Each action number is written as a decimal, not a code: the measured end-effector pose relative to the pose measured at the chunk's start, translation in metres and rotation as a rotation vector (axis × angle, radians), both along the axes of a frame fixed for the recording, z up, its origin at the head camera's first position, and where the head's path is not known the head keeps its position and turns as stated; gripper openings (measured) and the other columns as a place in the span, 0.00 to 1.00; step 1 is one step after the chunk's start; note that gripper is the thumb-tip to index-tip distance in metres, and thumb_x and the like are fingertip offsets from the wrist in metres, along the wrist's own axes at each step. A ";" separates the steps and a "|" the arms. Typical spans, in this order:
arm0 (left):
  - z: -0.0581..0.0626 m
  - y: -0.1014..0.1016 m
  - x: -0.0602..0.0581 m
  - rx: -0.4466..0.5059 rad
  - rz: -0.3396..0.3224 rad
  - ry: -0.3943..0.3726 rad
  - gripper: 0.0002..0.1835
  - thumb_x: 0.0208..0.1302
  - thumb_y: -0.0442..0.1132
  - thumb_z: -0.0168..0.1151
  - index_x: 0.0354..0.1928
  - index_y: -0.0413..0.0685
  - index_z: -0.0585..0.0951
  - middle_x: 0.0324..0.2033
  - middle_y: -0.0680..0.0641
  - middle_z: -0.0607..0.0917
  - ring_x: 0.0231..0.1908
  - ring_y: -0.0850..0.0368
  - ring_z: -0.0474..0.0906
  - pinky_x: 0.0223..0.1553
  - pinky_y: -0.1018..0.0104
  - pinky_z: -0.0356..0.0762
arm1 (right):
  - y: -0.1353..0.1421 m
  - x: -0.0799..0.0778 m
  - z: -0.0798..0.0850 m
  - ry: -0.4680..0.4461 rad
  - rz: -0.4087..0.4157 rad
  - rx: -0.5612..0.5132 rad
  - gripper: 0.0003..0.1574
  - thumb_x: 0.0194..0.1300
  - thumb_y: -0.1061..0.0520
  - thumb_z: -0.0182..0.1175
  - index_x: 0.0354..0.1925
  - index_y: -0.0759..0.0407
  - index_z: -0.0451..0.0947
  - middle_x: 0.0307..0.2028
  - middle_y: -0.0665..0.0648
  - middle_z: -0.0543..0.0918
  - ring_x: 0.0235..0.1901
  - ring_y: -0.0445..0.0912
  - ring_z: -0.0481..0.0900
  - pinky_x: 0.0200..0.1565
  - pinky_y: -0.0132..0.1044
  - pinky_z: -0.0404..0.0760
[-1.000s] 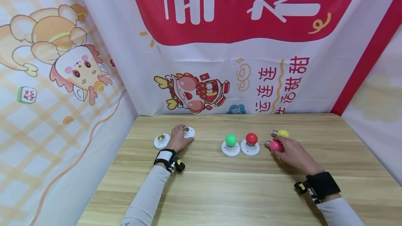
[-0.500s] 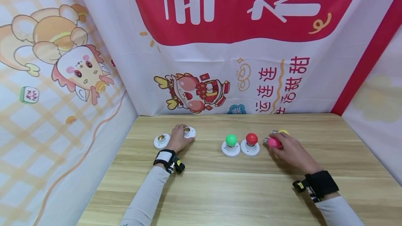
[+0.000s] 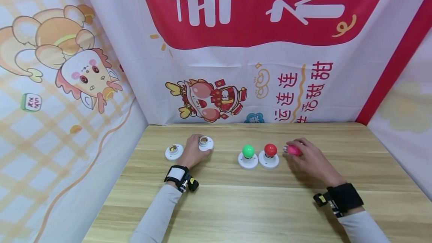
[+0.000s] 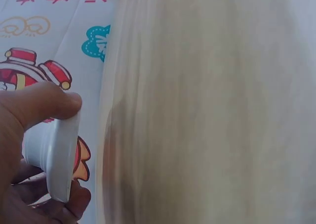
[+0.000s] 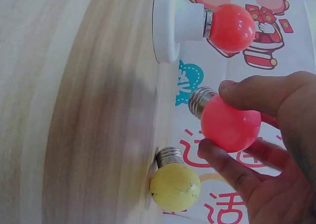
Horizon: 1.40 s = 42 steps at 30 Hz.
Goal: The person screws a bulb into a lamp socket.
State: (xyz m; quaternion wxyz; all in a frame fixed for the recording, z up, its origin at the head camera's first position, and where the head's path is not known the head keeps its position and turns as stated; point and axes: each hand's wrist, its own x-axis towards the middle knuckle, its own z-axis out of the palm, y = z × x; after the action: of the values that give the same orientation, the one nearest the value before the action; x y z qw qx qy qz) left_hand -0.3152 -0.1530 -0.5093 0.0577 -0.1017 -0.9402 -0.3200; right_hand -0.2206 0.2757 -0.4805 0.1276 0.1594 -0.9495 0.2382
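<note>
My left hand (image 3: 193, 152) grips a white lamp socket (image 3: 206, 143) by its round base, thumb on one side and fingers on the other. In the left wrist view that socket (image 4: 60, 155) is held above the wooden tabletop. A second white socket (image 3: 174, 152) sits just left of the hand. My right hand (image 3: 312, 162) pinches a pink light bulb (image 3: 293, 150) by its globe, metal screw end pointing left. The right wrist view shows the pink bulb (image 5: 231, 122) raised off the table, with a yellow bulb (image 5: 175, 187) lying on the wood nearby.
Between the hands, a green bulb (image 3: 248, 151) and a red bulb (image 3: 270, 149) stand upright in white sockets side by side. A printed cloth (image 3: 216, 59) hangs along the table's back edge, and another cloth (image 3: 67, 123) borders the left side.
My left hand has lifted the socket and shifted it slightly right. My right hand has raised the pink bulb, and in the head view it now hides the yellow bulb.
</note>
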 end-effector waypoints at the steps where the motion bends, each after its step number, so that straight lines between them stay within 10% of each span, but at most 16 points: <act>1: 0.000 0.001 0.001 0.002 -0.008 0.007 0.41 0.48 0.48 0.74 0.62 0.41 0.68 0.56 0.42 0.72 0.55 0.49 0.66 0.61 0.52 0.70 | 0.000 0.000 0.001 -0.006 -0.003 -0.006 0.31 0.60 0.54 0.68 0.61 0.55 0.73 0.52 0.60 0.74 0.50 0.56 0.74 0.47 0.55 0.82; 42: 0.013 0.058 0.069 0.086 -0.321 0.162 0.40 0.46 0.48 0.75 0.63 0.48 0.70 0.61 0.51 0.71 0.61 0.57 0.63 0.62 0.55 0.68 | -0.037 0.011 0.037 0.276 0.100 0.021 0.44 0.48 0.60 0.73 0.63 0.59 0.69 0.54 0.61 0.75 0.52 0.51 0.72 0.48 0.50 0.83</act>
State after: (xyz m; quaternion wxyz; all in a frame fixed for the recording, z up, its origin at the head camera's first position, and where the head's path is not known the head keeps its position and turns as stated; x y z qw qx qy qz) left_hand -0.2466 -0.0949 -0.4962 0.0858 -0.2732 -0.8897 -0.3555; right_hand -0.2097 0.2384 -0.4435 0.2433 0.2392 -0.9162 0.2100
